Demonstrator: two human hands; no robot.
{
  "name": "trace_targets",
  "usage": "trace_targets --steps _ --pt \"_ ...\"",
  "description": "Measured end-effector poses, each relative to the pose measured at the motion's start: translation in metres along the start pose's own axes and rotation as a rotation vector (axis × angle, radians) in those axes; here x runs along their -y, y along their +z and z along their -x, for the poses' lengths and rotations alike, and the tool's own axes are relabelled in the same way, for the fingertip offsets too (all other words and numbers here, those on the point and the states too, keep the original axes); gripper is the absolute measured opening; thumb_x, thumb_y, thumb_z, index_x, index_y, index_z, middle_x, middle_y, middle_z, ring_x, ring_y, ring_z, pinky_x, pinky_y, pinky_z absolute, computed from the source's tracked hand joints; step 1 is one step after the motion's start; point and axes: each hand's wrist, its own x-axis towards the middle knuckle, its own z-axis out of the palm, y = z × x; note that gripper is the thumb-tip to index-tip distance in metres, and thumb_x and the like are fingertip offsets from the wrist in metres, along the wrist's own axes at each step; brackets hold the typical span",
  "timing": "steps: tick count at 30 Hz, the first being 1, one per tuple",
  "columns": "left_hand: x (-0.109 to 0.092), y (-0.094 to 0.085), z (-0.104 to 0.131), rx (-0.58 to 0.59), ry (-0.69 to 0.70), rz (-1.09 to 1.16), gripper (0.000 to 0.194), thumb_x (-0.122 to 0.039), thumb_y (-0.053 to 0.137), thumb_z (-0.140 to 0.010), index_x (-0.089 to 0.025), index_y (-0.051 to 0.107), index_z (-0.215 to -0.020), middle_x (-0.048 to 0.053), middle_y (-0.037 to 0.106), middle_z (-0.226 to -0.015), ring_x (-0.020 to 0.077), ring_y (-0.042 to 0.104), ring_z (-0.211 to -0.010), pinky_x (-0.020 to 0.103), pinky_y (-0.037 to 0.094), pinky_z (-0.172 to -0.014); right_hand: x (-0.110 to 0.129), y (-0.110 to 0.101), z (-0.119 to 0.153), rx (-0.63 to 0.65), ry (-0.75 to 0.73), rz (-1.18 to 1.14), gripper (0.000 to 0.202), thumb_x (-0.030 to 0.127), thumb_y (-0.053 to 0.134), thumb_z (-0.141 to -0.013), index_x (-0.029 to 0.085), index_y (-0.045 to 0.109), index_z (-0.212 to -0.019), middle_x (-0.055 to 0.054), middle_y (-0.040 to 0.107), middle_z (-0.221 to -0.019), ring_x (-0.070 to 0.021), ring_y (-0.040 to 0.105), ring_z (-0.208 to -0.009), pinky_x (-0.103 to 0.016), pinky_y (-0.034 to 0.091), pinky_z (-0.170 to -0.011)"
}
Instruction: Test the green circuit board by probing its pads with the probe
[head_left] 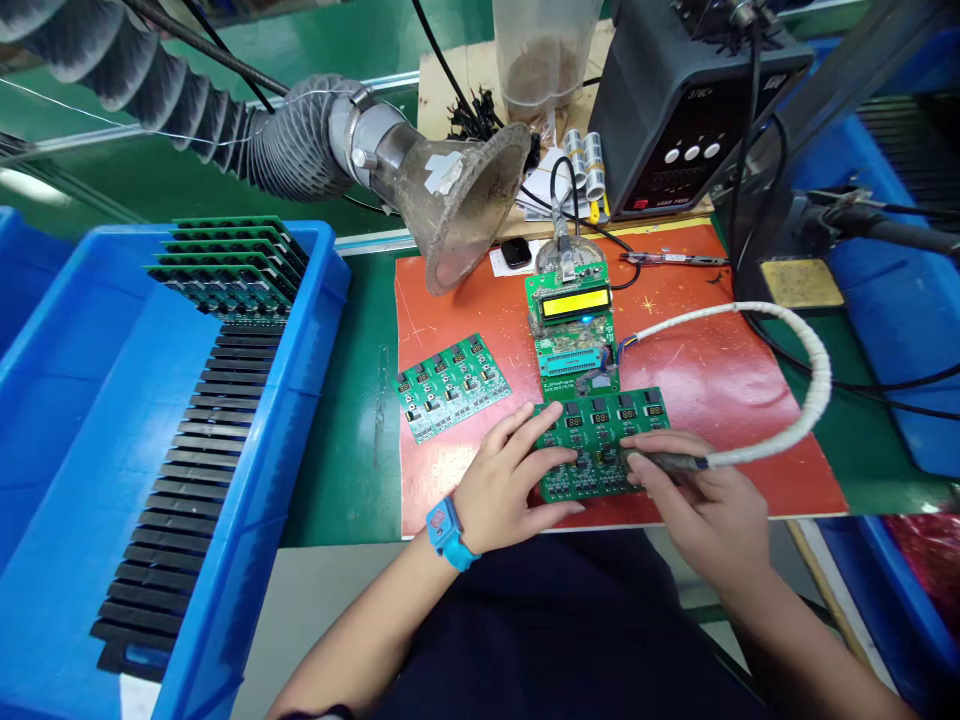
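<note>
A green circuit board panel point(600, 425) with small red displays lies on the red mat point(720, 380) in front of me. My left hand point(506, 480) rests flat on its left edge, fingers spread, a blue wrist strap point(448, 533) on the wrist. My right hand point(709, 500) grips a probe point(667, 461) with a white wrapped cable point(814, 385), its tip pressed onto the panel's lower middle. A programmer board with a lit yellow display point(576, 303) sits just behind the panel.
A second green panel point(450, 387) lies on the mat's left. A blue bin point(105, 420) with slotted racks and several boards stands at left. A fume hose with funnel point(465, 200) hangs over the mat. A soldering station point(690, 100) is at the back right.
</note>
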Motion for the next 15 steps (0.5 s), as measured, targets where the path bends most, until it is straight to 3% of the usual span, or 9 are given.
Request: trace_targets --steps 10,15 --pt "0.0003 -0.0009 -0.0011 -0.005 0.019 -0.003 0.047 -0.051 0.070 -0.085 -0.018 0.062 -0.118 0.016 0.047 -0.149 0.0305 0.037 -0.144 0.048 0.038 -0.116 0.0014 -0.0019 0.0019 -0.022 0.024 -0.023 0.007 0.024 0.063 -0.094 0.025 0.068 -0.099 -0.003 0.070 -0.099 -0.0184 0.070 -0.085 -0.034 0.060 -0.082" --pt "0.0003 -0.0010 -0.0008 0.003 0.013 -0.006 0.048 -0.052 0.070 -0.084 -0.019 0.062 -0.118 0.015 0.047 -0.149 0.0325 0.037 -0.143 0.050 0.039 -0.115 0.0048 -0.0050 0.0012 -0.018 0.069 -0.001 0.009 0.028 0.065 -0.093 0.026 0.070 -0.099 -0.002 0.072 -0.096 -0.0173 0.071 -0.077 -0.034 0.060 -0.081"
